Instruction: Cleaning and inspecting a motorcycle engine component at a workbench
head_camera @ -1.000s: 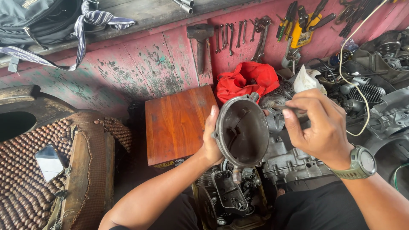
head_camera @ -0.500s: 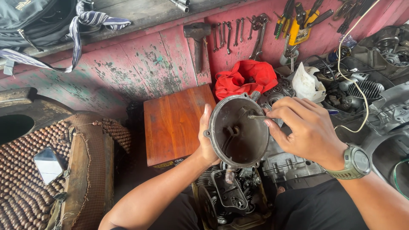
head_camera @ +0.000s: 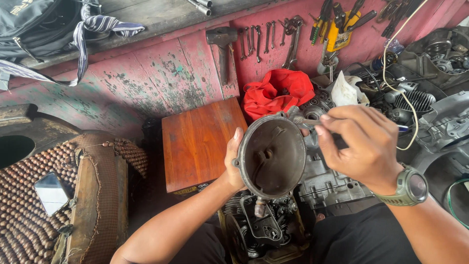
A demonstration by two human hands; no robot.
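Left hand [head_camera: 234,166] cups the back rim of the round engine cover [head_camera: 271,155], held tilted over the engine block [head_camera: 322,183], hollow side toward me. Right hand [head_camera: 364,146] pinches a thin tool [head_camera: 309,121] at the upper edge. Best practice, I judge: brace the cover firmly and work the tip gently.

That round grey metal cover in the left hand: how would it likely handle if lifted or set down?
The round metal cover looks like cast metal, so probably rigid and fairly heavy for its size. Its grimy, dull inner face suggests an oily, somewhat slippery grip; the left hand braces its rim. Being bowl-shaped and round, it might rock or roll if set on edge.
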